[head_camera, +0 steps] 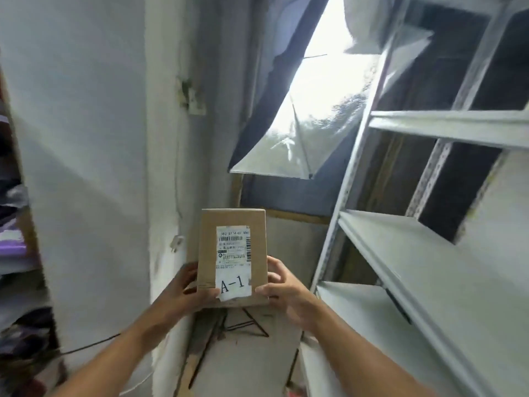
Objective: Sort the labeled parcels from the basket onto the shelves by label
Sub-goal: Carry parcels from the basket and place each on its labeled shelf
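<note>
Beside shelves (400, 253): both hands grip A-1 parcel (233, 257).

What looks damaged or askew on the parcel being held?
The white A-1 tag on the cardboard parcel sits crooked, its lower edge ragged and curling. The left hand and right hand grip the parcel's lower sides. The box itself looks intact.

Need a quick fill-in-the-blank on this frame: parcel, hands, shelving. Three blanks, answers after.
1. The large handwritten tag on the cardboard parcel reads ____.
2. The parcel is gripped by ____ hands, the left hand and the right hand, at its lower edges.
3. The white metal shelving stands on the person's ____ side.

Answers: A-1; both; right
</note>
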